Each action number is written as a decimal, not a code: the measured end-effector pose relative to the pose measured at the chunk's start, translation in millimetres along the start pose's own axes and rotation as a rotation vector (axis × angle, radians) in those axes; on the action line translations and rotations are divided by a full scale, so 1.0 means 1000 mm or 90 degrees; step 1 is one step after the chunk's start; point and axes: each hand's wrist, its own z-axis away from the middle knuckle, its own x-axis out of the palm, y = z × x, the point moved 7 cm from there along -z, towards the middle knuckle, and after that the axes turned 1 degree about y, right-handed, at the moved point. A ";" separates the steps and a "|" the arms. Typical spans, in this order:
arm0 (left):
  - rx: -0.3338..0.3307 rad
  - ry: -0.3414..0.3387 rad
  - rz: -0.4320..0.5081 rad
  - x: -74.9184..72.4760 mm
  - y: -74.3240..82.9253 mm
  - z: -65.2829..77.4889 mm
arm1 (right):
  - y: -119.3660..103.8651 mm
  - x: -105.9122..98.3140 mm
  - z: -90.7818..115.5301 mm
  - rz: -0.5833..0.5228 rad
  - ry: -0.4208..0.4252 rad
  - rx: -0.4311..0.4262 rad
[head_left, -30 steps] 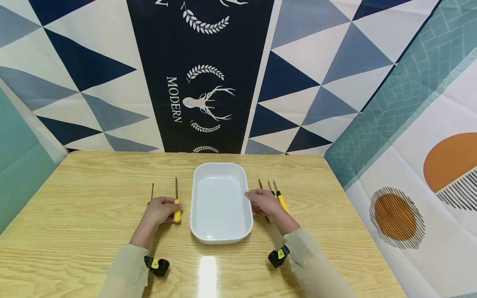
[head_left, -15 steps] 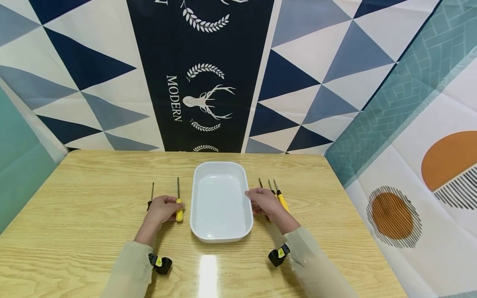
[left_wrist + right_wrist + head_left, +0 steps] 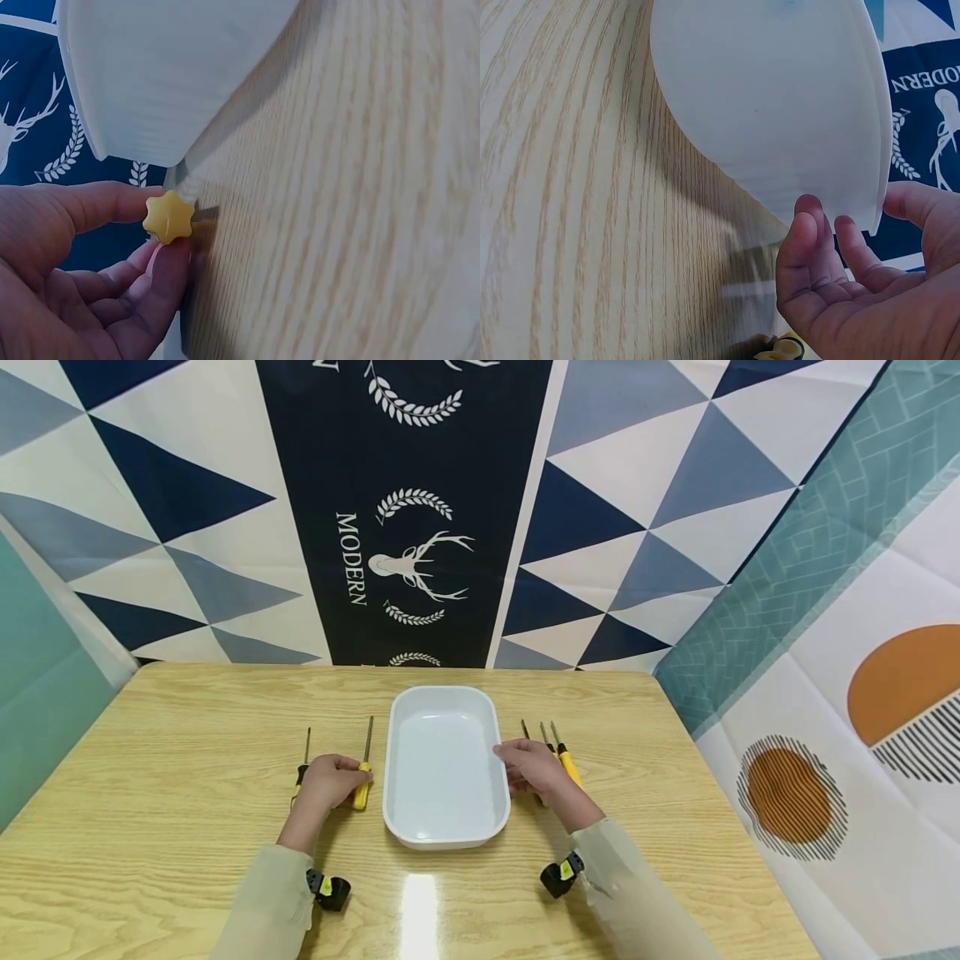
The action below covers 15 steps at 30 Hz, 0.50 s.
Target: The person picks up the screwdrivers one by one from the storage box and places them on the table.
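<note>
Between thumb and fingers, my left hand [image 3: 328, 779] pinches a screwdriver by its yellow handle [image 3: 362, 795], just left of the white tray [image 3: 446, 764]. Its metal shaft points away and leans toward the tray. In the left wrist view the star-shaped handle end [image 3: 169, 217] faces the camera. My right hand [image 3: 532, 768] grips the tray's right side, thumb at the rim and fingers against the outer wall [image 3: 772, 112]. Nothing lies in the tray.
A dark-handled screwdriver [image 3: 303, 772] lies beside my left hand, partly hidden by it. Right of the tray lie a yellow-handled screwdriver [image 3: 568, 765] and others partly covered by my right hand. A patterned cloth wall [image 3: 420, 568] stands behind the wooden table [image 3: 187, 793].
My left hand has shifted slightly right with the screwdriver, whose tip has swung right toward the tray. The right hand and the tray have stayed in place.
</note>
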 end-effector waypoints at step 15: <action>0.000 0.018 -0.032 -0.004 0.001 0.005 | 0.001 0.001 -0.002 -0.004 -0.001 -0.001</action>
